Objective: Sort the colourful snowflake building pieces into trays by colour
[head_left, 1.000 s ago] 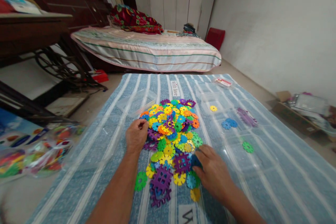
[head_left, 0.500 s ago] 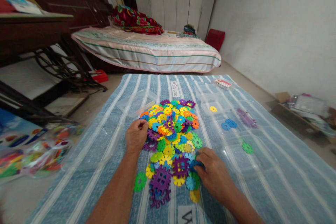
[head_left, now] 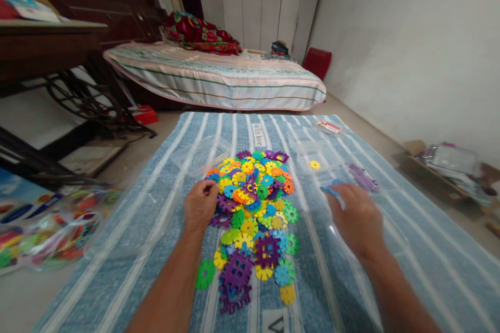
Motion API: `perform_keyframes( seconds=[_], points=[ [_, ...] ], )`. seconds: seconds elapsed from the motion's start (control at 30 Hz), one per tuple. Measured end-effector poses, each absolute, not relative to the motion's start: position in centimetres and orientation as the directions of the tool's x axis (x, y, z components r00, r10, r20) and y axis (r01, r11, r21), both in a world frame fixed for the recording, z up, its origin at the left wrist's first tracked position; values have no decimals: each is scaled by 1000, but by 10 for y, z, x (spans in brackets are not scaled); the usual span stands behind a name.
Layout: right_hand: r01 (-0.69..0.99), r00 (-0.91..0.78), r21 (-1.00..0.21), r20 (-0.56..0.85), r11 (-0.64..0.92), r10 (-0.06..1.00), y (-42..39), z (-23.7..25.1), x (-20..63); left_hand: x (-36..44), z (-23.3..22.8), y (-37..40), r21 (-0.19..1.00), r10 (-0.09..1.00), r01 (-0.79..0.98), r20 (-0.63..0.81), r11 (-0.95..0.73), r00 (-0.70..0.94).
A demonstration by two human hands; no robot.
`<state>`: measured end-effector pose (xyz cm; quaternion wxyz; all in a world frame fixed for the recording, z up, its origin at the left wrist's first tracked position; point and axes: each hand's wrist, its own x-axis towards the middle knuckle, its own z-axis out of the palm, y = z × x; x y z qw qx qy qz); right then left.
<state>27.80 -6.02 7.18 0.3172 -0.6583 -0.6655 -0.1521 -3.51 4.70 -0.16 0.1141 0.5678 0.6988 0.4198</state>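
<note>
A heap of coloured plastic interlocking discs (head_left: 253,197) lies on a blue striped mat (head_left: 351,291). Purple square frames (head_left: 238,273) sit at its near end. My left hand (head_left: 200,203) rests curled on the heap's left edge; what is under its fingers is hidden. My right hand (head_left: 356,218), blurred, is out to the right of the heap. Its fingertips pinch a blue disc (head_left: 331,189) over a clear tray (head_left: 394,239). Beyond it lie a yellow disc (head_left: 314,165) and purple pieces (head_left: 363,178).
A clear lid (head_left: 199,153) lies left of the heap's far end. Bags of more pieces (head_left: 58,223) sit on the floor at left, under a dark treadle table (head_left: 78,99). A bed (head_left: 219,73) stands behind the mat, and a cardboard box (head_left: 429,166) is at right.
My right hand left the heap's near right edge with a blue disc and swung right and away, over the clear tray. My left hand stayed in place.
</note>
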Motion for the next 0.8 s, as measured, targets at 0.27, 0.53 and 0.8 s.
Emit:
perform_keyframes(
  seconds=[0.27, 0.53, 0.8],
  points=[
    [957, -107, -242, 206, 156, 973, -78, 55, 247, -34, -3, 47, 722, 886, 692, 316, 6, -338],
    [949, -165, -289, -106, 129, 981, -90, 47, 219, -34, -1, 48, 719, 885, 695, 328, -6, -331],
    [930, -94, -358, -6, 86, 996, -96, 40, 223, -34, -2, 47, 717, 885, 697, 327, -4, -331]
  ],
)
